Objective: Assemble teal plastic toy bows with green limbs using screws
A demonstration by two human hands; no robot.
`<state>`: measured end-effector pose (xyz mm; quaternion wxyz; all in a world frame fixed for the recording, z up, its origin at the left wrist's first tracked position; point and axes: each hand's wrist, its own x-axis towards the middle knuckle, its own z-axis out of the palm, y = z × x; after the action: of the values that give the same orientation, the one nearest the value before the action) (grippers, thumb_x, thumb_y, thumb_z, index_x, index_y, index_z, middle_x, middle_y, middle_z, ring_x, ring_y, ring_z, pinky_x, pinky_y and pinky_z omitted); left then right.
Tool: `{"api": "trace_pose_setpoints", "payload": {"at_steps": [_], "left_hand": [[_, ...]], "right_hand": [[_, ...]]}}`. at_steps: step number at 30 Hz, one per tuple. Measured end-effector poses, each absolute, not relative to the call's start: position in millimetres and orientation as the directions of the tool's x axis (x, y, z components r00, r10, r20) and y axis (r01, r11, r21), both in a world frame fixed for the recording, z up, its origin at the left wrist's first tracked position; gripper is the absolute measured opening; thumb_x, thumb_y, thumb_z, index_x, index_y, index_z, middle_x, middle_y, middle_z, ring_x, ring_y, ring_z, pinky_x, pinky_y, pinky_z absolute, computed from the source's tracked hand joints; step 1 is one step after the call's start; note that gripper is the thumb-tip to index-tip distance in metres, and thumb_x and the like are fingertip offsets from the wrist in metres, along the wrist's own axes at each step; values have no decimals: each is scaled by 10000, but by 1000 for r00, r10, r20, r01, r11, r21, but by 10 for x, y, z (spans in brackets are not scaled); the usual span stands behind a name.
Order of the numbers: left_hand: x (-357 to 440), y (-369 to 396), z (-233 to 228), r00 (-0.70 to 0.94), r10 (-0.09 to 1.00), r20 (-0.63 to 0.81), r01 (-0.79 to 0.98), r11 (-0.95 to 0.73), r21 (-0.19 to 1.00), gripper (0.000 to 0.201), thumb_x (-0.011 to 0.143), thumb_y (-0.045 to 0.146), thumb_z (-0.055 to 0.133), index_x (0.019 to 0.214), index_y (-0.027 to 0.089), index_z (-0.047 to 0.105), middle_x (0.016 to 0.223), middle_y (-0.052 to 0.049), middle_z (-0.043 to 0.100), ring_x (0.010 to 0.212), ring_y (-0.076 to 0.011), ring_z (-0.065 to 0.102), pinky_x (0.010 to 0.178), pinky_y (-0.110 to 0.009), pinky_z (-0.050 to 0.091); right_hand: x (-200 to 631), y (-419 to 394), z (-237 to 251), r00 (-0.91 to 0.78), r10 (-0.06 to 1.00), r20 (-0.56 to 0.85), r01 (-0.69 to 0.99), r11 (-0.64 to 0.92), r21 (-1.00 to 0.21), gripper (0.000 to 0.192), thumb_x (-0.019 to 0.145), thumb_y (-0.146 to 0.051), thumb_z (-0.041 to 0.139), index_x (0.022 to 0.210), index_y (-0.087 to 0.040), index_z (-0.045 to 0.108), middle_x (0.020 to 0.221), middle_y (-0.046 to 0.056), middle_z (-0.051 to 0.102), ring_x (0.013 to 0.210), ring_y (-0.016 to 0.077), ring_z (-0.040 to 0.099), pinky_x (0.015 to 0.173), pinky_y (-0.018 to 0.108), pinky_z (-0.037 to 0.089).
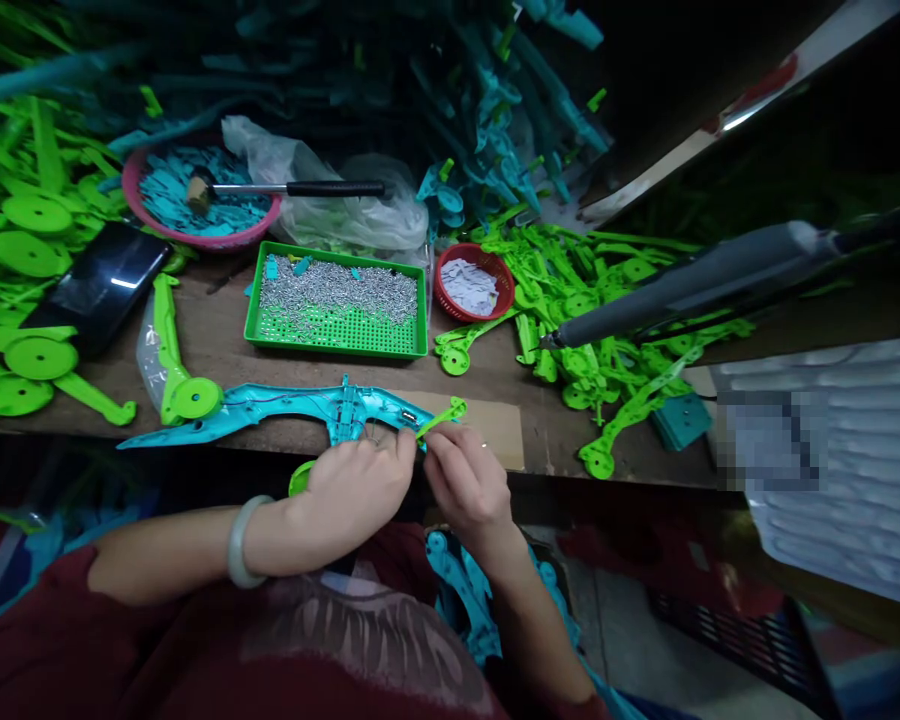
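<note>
A long teal plastic bow-shaped part lies along the near edge of the wooden bench. My left hand, with a pale bangle on the wrist, rests at the teal part's middle and pinches a thin bright green plastic piece. My right hand meets it from the right, fingertips on the same green piece. A round green end pokes out under my left hand.
A green tray of small metal screws, a red basket of white bits, a pink bowl of teal pieces with a hammer across it, a phone, green part piles on both sides, and a hanging grey power screwdriver.
</note>
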<state>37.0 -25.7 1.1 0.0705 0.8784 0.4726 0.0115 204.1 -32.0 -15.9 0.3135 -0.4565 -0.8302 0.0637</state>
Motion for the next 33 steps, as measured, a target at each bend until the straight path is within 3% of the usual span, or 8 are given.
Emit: {"api": "trace_pose_setpoints", "payload": {"at_steps": [10,14,18,21,25,28,30,33], "left_hand": [[354,-286,-105,508,845,166,780,-534,328,234,1010,233,387,1018,174,613,615,-31,673,489,-216,669,383,-256,415],[362,-286,-176,470,793,387,666,-606,435,290,1029,219,325,1065,133,600,650,-35,698,523,-189,680,420,-262,458],[353,-240,-264,457,745,486,618,-659,429,259,1021,196,349,1045,122,597,666,-35,701,542,-174,677,458,-258,475],[361,-144,-302,486,701,522,588,-704,399,261,1016,191,350,976,138,602,630,-19,673,527,-168,658,454,-255,457],[380,59,-180,604,621,499,547,-779,308,202,1001,160,397,957,146,594,700,-30,678,600,-167,663,523,-253,479],[405,150,-11,477,586,655,579,-770,268,206,964,237,551,1147,145,571,1097,-133,684,1035,-258,661,867,-384,535],[470,128,51,245,624,742,519,-731,444,533,924,383,628,1374,166,441,1424,-190,487,1331,-329,470,1072,-506,422],[652,-18,29,159,813,560,182,-581,793,839,907,533,607,1541,218,157,1581,-195,261,1457,-330,298,1154,-533,333]], "right_hand": [[1976,-338,-148,17,885,465,542,383,-748,199,840,-69,653,930,-246,652,949,47,560,884,171,604,746,318,556],[1838,-370,-225,320,886,335,236,268,-934,259,824,-162,692,1026,-259,564,1002,40,538,848,146,596,660,258,545],[1888,-351,-284,117,993,21,-52,28,-998,134,860,-268,672,978,-223,624,860,21,645,650,137,615,585,268,556],[2020,-295,-273,16,999,-52,-109,-50,-993,111,856,-287,691,926,-204,670,795,12,671,620,135,628,594,271,567],[2209,-202,-121,-50,997,64,48,66,-997,127,878,-267,665,971,-195,713,916,44,670,686,132,647,576,249,572],[2332,-189,113,84,936,343,217,319,-923,109,885,-181,637,944,-206,725,933,36,624,655,111,634,523,239,568],[2395,-192,308,257,784,565,299,492,-818,134,862,-146,656,951,-219,725,904,20,602,618,98,617,486,238,559],[2495,-124,564,402,581,708,268,665,-697,91,850,-216,685,934,-222,719,826,4,620,530,80,568,390,203,490]]}}
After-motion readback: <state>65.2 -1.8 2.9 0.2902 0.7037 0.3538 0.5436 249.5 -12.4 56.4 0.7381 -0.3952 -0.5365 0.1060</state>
